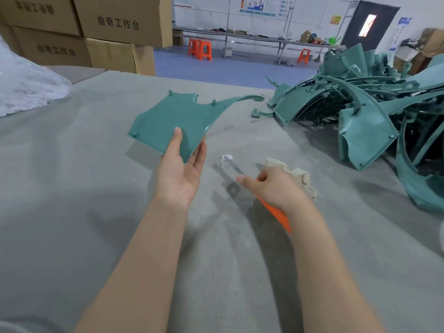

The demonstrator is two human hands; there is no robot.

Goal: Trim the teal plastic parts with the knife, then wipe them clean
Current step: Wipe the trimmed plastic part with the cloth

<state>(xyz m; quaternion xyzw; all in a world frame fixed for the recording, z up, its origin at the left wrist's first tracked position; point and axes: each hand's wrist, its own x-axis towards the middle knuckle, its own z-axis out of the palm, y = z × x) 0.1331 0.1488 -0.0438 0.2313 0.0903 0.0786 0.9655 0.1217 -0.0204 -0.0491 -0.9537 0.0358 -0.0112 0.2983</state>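
At the near edge of the grey felt-covered worktop (96, 188), two bare forearms reach forward. The right hand (271, 186) is closed around the knife (276, 213) – fingers curled about the orange handle, the thin blade pointing up and to the left, blurred. Just behind this hand lies a crumpled cream rag (298, 175), partly hidden by the knuckles; whether hand and rag touch cannot be told. A small white scrap (227, 157) lies on the felt near the blade tip.

The left hand (180, 174), palm up, holds the teal part (177, 118) by its near corner: the thumb presses on the upper face, the fingers are clamped beneath. The part is a flat, roughly fan-shaped panel with small pegs along its far edge and one long curved arm running off to the right – raised above the worktop, with its shadow below.

Further right, a small teal offcut (257, 113) lies beside a large heap of teal parts (365, 111), well apart from the held piece. At far left sit a clear plastic bag (24, 85) and stacked cardboard boxes (96, 27). Beyond, on the blue floor, stand orange stools (200, 50).
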